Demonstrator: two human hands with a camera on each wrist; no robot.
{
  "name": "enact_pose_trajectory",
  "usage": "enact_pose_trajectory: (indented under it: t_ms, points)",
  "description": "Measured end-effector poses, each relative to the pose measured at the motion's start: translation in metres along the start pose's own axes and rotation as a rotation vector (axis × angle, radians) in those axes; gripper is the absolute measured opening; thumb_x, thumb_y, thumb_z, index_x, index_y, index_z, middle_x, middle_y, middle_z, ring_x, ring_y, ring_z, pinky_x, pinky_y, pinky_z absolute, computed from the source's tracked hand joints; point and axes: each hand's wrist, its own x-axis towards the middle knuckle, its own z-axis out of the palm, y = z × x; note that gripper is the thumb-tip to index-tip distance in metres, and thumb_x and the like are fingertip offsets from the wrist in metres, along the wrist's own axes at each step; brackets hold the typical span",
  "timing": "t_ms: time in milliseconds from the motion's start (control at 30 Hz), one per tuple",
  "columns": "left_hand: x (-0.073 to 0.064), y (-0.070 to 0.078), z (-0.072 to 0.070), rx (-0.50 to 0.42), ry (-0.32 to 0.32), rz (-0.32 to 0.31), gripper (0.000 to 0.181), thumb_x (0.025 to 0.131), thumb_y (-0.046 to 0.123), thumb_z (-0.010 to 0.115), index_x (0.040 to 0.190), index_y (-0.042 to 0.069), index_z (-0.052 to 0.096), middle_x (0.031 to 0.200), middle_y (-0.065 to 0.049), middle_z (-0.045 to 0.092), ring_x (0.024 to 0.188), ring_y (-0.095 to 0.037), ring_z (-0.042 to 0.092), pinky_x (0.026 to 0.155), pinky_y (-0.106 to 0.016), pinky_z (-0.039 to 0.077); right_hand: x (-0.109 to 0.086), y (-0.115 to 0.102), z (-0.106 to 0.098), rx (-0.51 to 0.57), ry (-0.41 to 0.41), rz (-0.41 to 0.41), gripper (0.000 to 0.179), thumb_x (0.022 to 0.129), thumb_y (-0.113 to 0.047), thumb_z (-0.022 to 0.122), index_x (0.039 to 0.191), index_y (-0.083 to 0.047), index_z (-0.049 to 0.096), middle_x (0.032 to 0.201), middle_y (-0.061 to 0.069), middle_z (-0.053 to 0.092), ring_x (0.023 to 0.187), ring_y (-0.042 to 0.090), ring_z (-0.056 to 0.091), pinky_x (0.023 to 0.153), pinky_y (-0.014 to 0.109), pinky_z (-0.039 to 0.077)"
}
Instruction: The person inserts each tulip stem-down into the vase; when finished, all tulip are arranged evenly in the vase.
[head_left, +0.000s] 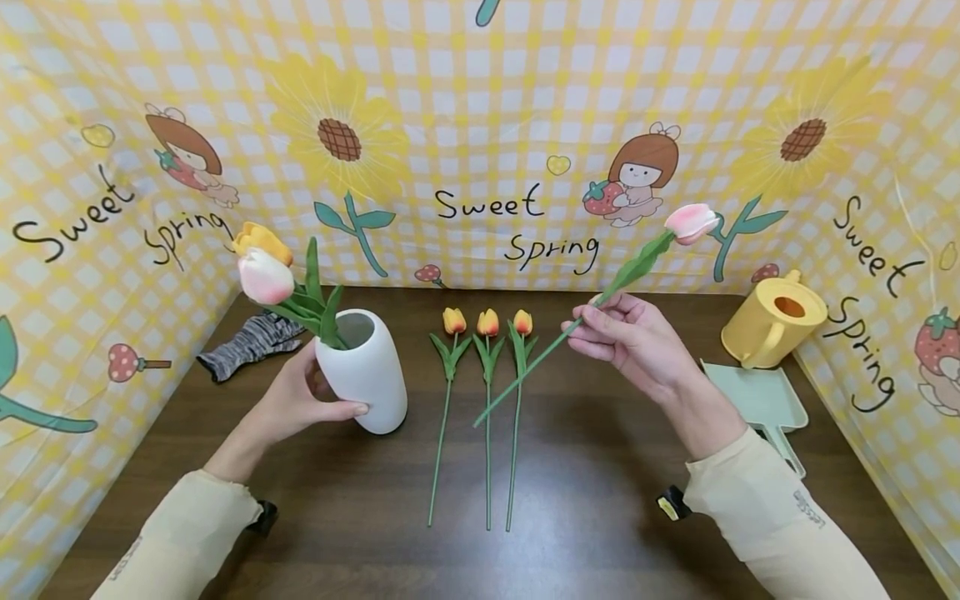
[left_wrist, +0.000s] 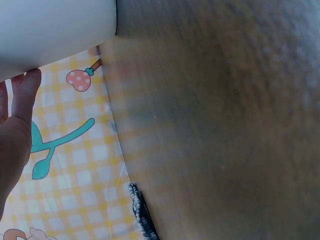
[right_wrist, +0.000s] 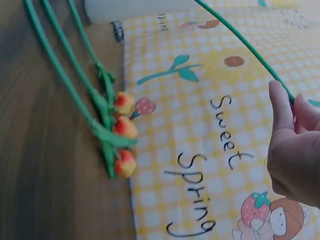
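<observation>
My left hand [head_left: 288, 400] grips the white vase [head_left: 375, 379] around its side, thumb across the front; the vase leans a little. Inside it stand a yellow tulip [head_left: 264, 242] and a white-pink tulip [head_left: 266, 277], their heads tipped out to the left. In the left wrist view, fingers [left_wrist: 26, 95] press on the vase wall [left_wrist: 60, 30]. Up in the air, my right hand [head_left: 633, 342] pinches a pink tulip [head_left: 690, 223] by its green stem [right_wrist: 245, 42], the bloom up to the right and the stem's end down to the left, over the table.
Several orange-yellow tulips [head_left: 487, 323] lie side by side on the dark wooden table [head_left: 585, 517] between the hands. A grey knitted glove [head_left: 251, 343] lies behind the vase. At the right are a yellow watering can [head_left: 772, 321] and a pale green dustpan [head_left: 765, 396]. Patterned cloth [head_left: 480, 125] walls the table.
</observation>
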Motion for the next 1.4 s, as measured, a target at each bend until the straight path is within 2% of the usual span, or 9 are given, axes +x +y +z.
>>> enact_pose_trajectory:
  t_ms: [233,367,533,833,933,1067,1400]
  points:
    - [0.002,0.000,0.001,-0.006,0.000,0.000,0.097,0.066,-0.017,0.087,0.148,0.006,0.041,0.132,-0.010,0.058,0.108,-0.019,0.067,0.081,-0.036,0.060,0.010,0.003,0.027,0.053,0.025,-0.224,0.016,0.100,0.005,0.058,0.099,0.001,0.073,0.098,0.014,0.076,0.093,0.027,0.075,0.089,0.043,0.057]
    - [0.001,0.001,0.001,-0.003,0.001,0.002,0.098,0.066,-0.016,0.087,0.149,0.006,0.041,0.132,-0.010,0.058,0.108,-0.019,0.068,0.081,-0.035,0.060,0.018,0.006,0.042,0.091,0.014,-0.287,0.015,0.099,0.004,0.059,0.097,0.002,0.074,0.099,0.014,0.076,0.090,0.026,0.075,0.089,0.043,0.057]
    - [-0.002,0.002,-0.002,0.015,0.005,0.005,0.098,0.066,-0.016,0.088,0.149,0.006,0.041,0.132,-0.010,0.058,0.107,-0.018,0.068,0.080,-0.034,0.060,0.029,0.011,0.060,0.120,0.002,-0.301,0.013,0.098,0.000,0.063,0.097,0.001,0.076,0.098,0.011,0.076,0.088,0.024,0.075,0.089,0.041,0.057]
    - [0.000,0.001,-0.002,0.018,-0.004,-0.007,0.099,0.066,-0.015,0.088,0.149,0.008,0.041,0.133,-0.011,0.057,0.110,-0.018,0.066,0.082,-0.034,0.060,0.041,0.018,0.084,0.133,-0.050,-0.313,0.011,0.095,-0.004,0.069,0.099,0.003,0.075,0.098,0.015,0.075,0.090,0.024,0.075,0.089,0.040,0.057]
    - [0.001,0.002,-0.003,0.025,-0.006,-0.003,0.099,0.065,-0.014,0.089,0.149,0.008,0.041,0.133,-0.011,0.057,0.110,-0.018,0.066,0.082,-0.034,0.060,0.046,0.019,0.090,0.130,-0.027,-0.299,0.009,0.097,0.000,0.065,0.096,0.004,0.073,0.098,0.015,0.075,0.087,0.025,0.075,0.090,0.043,0.057]
    - [0.000,0.003,-0.004,0.029,-0.003,-0.006,0.099,0.064,-0.015,0.089,0.148,0.007,0.042,0.132,-0.011,0.057,0.109,-0.018,0.066,0.081,-0.034,0.060,0.052,0.020,0.097,0.115,-0.011,-0.273,0.018,0.100,0.007,0.056,0.091,0.003,0.071,0.097,0.013,0.075,0.086,0.025,0.075,0.089,0.045,0.057]
    - [0.002,0.002,-0.002,0.016,-0.011,-0.004,0.098,0.066,-0.015,0.088,0.149,0.007,0.041,0.133,-0.011,0.056,0.110,-0.018,0.066,0.081,-0.034,0.060,0.059,0.018,0.108,0.032,-0.083,-0.275,0.017,0.100,0.008,0.055,0.098,0.005,0.071,0.099,0.016,0.074,0.091,0.029,0.074,0.089,0.050,0.056]
